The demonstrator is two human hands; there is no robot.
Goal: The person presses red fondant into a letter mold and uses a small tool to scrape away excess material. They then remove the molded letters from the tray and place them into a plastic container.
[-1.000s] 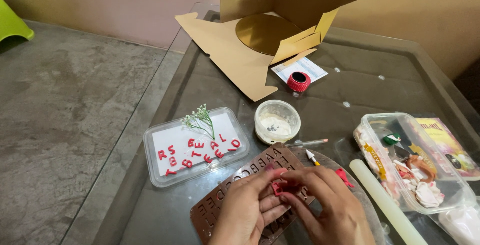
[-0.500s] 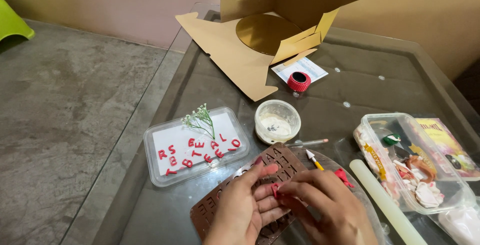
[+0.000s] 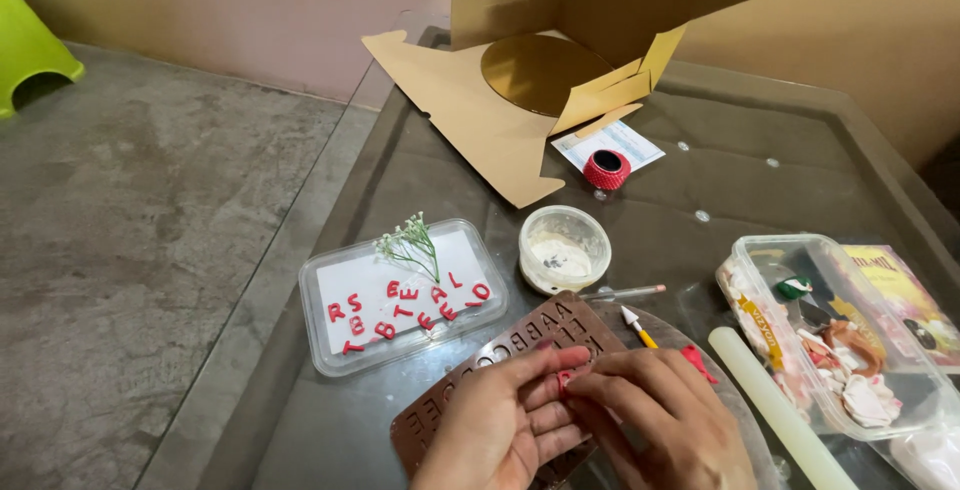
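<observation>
Both hands rest on a brown letter mould (image 3: 540,335) at the near edge of the glass table (image 3: 740,210). My left hand (image 3: 505,425) lies flat on the mould with fingers stretched right. My right hand (image 3: 655,420) pinches a small red piece of paste (image 3: 566,380) against the mould, fingertips meeting those of the left. Left of the mould, a clear shallow tray (image 3: 330,335) holds several red cut-out letters (image 3: 405,308) and a sprig of small white flowers (image 3: 412,245).
A small tub of white powder (image 3: 563,248), a thin tool (image 3: 620,293) and a yellow-handled knife (image 3: 638,327) lie beyond the mould. A cream rolling pin (image 3: 775,405) and a clear box of scraps (image 3: 835,345) sit right. An open cardboard cake box (image 3: 560,60) and red roll (image 3: 606,169) stand behind.
The mould and both hands have shifted slightly; my fingers keep working the red piece at the same spot on the mould. Everything else on the table stays put.
</observation>
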